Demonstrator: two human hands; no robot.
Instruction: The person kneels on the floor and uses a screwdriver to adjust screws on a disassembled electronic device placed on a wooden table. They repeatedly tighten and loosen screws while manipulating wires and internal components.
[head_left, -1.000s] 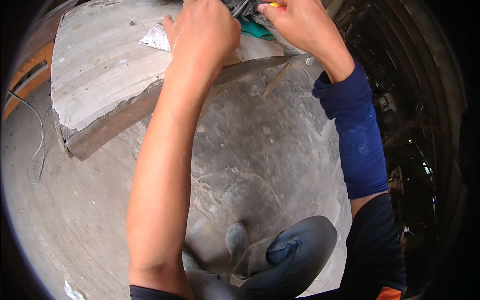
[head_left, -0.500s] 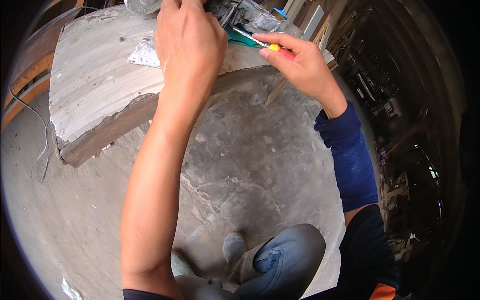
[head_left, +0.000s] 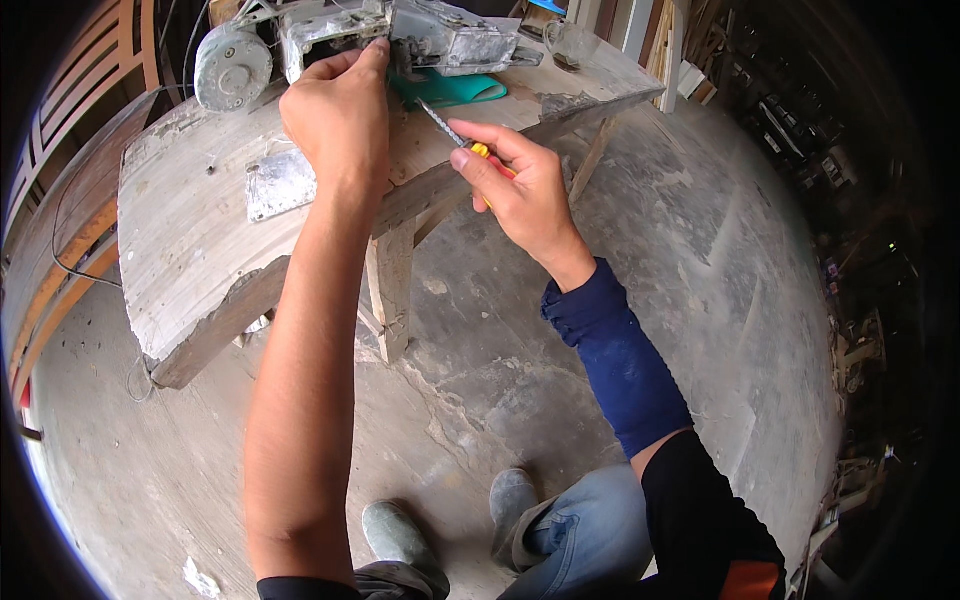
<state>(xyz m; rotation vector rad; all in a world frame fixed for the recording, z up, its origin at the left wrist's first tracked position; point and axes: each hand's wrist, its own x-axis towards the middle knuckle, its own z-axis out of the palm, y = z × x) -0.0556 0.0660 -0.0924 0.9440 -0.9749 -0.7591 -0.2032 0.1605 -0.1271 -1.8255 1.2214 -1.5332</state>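
A dusty grey machine point(head_left: 460, 42) with an opened housing sits at the far side of the wooden table. Reaching up to it, my left hand point(head_left: 345, 115) has its fingertips pinched together at the housing's near edge; whatever they grip is hidden. My right hand point(head_left: 515, 180) is closed around a screwdriver point(head_left: 440, 122) with a yellow and red handle. The screwdriver's tip points up and left, just short of a green cloth-like piece point(head_left: 465, 90) under the machine. A loose whitish metal plate point(head_left: 280, 186) lies on the table left of my left forearm.
The worn wooden table point(head_left: 190, 240) has a rough, broken front edge. A round grey motor-like part point(head_left: 235, 68) stands at the machine's left. Near the right end sits a clear glass cup point(head_left: 570, 45). A slatted wooden bench point(head_left: 75, 240) is at the left, and timber leans at the back right.
The view has shifted, showing more of the machine and table. My right hand with the screwdriver has moved left and nearer, its tip now away from the machine. My left fingertips remain at the machine.
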